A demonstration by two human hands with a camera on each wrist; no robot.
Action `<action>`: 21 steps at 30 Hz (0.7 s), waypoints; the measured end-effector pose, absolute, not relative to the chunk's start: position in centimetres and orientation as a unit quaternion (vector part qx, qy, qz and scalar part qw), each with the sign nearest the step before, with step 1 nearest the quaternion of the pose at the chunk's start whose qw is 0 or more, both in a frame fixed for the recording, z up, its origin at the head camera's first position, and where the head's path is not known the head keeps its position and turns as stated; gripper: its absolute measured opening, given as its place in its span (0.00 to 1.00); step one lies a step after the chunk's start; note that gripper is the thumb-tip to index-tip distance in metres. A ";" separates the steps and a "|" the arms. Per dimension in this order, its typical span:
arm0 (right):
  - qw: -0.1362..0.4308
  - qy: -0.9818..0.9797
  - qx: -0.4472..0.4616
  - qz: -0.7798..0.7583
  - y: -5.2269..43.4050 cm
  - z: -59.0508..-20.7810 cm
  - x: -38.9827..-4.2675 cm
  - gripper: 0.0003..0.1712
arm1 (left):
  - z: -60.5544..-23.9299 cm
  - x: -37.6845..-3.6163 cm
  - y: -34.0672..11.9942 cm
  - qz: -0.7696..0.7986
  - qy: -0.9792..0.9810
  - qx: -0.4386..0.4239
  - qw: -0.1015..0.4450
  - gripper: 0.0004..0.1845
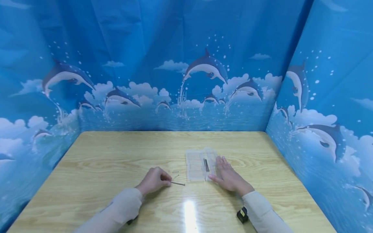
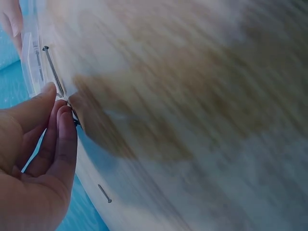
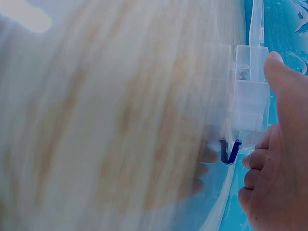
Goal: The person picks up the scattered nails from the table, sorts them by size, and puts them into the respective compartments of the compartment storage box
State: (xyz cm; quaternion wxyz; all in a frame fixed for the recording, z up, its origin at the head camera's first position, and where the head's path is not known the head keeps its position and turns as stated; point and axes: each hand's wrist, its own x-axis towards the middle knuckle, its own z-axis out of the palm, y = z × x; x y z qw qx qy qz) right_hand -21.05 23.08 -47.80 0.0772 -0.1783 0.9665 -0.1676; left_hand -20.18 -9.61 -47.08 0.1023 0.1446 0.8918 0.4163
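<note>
My left hand [image 1: 166,182] rests on the wooden table [image 1: 116,155] and pinches one end of a thin dark nail [image 1: 178,183] between thumb and fingers. The left wrist view shows that nail [image 2: 53,72] sticking out past my fingertips [image 2: 62,113]. A clear plastic compartment box [image 1: 194,165] lies just right of it, with a few dark nails [image 1: 206,165] inside. My right hand [image 1: 223,171] lies flat with straight fingers against the box's right edge. The right wrist view shows the box [image 3: 250,98] beside my right thumb [image 3: 284,91].
A second small nail [image 1: 175,176] lies loose on the table between my left hand and the box, also seen as a loose nail [image 2: 104,193] in the left wrist view. Blue dolphin-print curtains [image 1: 186,81] wall the table on three sides.
</note>
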 end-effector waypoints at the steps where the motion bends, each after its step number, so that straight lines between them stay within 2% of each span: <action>1: 0.078 0.967 -0.177 -0.168 23.1 -47.8 -21.1 0.53 | -47.1 -20.1 -9.6 0.412 0.894 0.149 0.098 0.08; 7: 0.079 0.967 -0.176 -0.164 23.1 -47.9 -21.1 0.54 | -47.5 -20.3 -9.4 0.384 0.902 0.182 0.078 0.06; 21: 0.082 0.967 -0.176 -0.165 23.2 -47.8 -21.1 0.54 | -47.6 -20.5 -9.0 0.366 0.909 0.187 0.073 0.02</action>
